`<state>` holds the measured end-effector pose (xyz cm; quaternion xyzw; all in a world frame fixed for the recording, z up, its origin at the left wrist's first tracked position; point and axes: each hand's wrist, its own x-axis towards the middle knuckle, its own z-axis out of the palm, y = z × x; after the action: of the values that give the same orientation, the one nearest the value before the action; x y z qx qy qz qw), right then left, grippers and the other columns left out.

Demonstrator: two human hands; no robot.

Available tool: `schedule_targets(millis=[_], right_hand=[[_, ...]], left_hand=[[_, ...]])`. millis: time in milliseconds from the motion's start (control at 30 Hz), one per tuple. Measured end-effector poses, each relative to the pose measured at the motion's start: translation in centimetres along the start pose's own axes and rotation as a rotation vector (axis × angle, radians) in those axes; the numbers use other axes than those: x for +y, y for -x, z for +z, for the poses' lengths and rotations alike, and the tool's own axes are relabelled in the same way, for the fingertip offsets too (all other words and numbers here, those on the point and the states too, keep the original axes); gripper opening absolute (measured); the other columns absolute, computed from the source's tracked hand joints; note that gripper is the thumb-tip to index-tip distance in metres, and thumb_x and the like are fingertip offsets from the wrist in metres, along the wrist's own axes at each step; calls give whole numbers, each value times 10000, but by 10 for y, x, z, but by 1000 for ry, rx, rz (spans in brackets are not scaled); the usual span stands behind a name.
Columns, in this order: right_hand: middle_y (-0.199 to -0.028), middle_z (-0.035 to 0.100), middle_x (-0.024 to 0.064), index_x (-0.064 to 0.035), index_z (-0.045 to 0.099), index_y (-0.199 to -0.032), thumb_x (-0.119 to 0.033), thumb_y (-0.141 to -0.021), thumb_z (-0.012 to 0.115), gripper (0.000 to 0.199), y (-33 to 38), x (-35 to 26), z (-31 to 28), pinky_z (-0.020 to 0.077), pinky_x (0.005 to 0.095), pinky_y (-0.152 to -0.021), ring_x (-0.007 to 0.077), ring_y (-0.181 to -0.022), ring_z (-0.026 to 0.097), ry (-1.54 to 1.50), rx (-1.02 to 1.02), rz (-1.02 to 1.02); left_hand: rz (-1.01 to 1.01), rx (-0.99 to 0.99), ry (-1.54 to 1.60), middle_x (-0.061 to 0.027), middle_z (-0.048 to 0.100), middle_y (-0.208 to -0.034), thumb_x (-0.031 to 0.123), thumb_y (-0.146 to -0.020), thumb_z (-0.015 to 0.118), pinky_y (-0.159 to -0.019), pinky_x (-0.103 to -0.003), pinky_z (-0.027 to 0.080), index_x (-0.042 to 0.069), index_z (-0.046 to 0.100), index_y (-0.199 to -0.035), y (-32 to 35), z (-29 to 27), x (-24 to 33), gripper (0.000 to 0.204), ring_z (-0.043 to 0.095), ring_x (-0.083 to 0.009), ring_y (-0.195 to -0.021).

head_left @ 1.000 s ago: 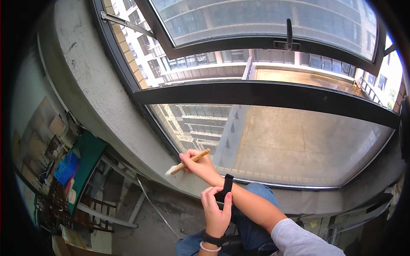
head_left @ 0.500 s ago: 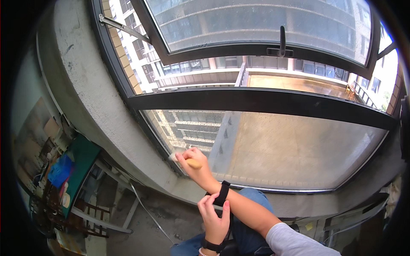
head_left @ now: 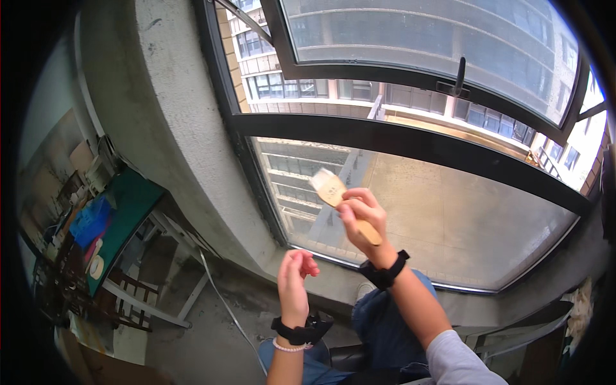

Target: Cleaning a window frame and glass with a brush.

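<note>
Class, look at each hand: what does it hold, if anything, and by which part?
The right hand holds a wooden paintbrush by its handle, bristles pointing up-left toward the window glass. The left hand holds nothing, fingers loosely curled.

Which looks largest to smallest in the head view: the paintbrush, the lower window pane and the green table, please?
1. Lower window pane, by far the largest.
2. Green table.
3. Paintbrush, held in the right hand.
The table stands farther from the camera, so its true size is unsure.
</note>
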<state>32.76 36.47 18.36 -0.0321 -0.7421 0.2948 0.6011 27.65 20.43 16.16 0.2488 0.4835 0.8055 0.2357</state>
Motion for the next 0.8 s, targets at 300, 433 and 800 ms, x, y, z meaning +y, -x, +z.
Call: schedule_targets(millis=[300,433,800], right_hand=[[-817,560,124,-44,556,-952,-244,-813,614,251,41,-101,-41,449,381,-657,323,-761,558,-66,-700,-96],[-1067,514,147,-25,482,-1145,-260,-841,566,394,79,-132,-54,471,370,-701,307,-884,553,-66,-671,-185],[-977,503,99,-71,486,-1080,-132,-792,561,304,91,-157,-97,449,385,-530,308,-738,567,-162,-805,-290]], left_hand=[[327,95,55,-9,443,-649,238,-908,374,-547,-234,368,46,496,-807,-6,21,59,249,442,-100,-594],[440,89,187,-16,430,-603,250,-917,357,-527,-237,357,53,474,-781,25,49,67,266,422,-104,-556],[472,73,-464,2,522,-631,165,-892,538,-500,-208,385,15,568,-845,88,73,79,160,474,-59,-549]])
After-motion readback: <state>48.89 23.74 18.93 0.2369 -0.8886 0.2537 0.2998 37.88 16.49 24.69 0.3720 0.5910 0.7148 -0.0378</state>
